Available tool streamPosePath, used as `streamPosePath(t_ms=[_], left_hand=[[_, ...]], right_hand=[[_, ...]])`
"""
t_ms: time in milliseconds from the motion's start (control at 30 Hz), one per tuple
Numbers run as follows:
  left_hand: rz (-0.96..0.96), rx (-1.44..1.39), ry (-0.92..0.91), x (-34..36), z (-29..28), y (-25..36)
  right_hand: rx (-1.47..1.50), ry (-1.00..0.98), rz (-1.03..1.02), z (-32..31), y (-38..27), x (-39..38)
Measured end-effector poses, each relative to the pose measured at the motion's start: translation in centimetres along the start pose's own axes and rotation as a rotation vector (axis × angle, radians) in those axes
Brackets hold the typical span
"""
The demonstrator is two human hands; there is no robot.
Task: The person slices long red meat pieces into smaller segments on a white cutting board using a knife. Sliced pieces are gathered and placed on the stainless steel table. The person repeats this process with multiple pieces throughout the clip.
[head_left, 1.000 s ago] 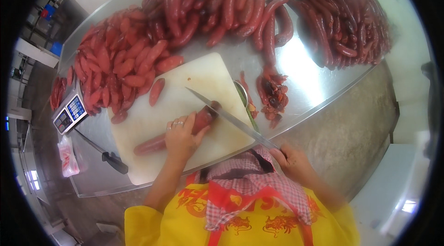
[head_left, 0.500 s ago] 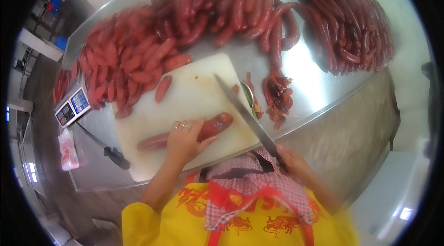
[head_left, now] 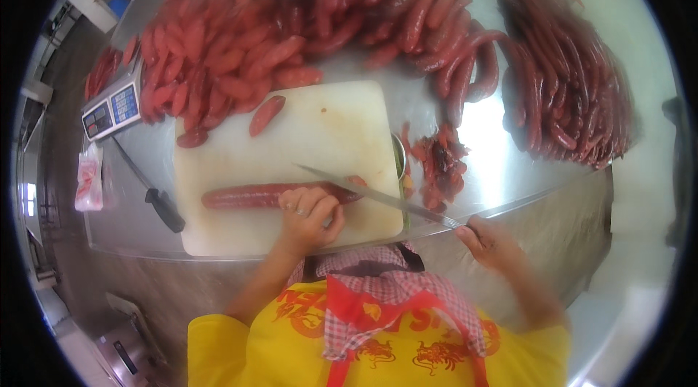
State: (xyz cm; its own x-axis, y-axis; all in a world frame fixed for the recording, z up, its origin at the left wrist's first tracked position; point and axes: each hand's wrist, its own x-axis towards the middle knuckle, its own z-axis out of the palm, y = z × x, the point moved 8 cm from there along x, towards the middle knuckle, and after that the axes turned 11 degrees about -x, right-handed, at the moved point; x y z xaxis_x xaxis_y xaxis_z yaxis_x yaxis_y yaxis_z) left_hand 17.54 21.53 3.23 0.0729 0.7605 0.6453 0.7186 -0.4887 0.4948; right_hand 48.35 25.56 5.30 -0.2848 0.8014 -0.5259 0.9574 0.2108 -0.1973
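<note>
Curling its fingers over a long red sausage, the left hand is clamping it down on the white cutting board, as I am seeing over my remote feed. The sausage is lying roughly parallel to the board's front edge, in its front half. Beyond the board's right edge, the right hand is clasping the handle of a long knife. Its blade is crossing over the sausage's right end, tip pointing left; I am not managing to tell whether the two are touching.

One cut slice is resting toward the board's back left corner, and a heap of red slices is covering that corner. Red scraps are lying near the board's right edge. Whole sausages are crowding the back edge of the metal counter; thinner, darker sausages are filling its right end. Toward the counter's left edge, a scale is standing near a black-handled tool.
</note>
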Motion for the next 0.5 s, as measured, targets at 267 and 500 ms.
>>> streamPosePath(t_ms=[267, 500], left_hand=[[0.006, 0.016, -0.003, -0.2, 0.3, -0.7], [-0.031, 0.007, -0.010, -0.2, 0.3, -0.7]], right_hand=[[-0.230, -0.116, -0.065, -4.7, 2.4, -2.0], [0.001, -0.061, -0.325, 0.9, -4.3, 7.0]])
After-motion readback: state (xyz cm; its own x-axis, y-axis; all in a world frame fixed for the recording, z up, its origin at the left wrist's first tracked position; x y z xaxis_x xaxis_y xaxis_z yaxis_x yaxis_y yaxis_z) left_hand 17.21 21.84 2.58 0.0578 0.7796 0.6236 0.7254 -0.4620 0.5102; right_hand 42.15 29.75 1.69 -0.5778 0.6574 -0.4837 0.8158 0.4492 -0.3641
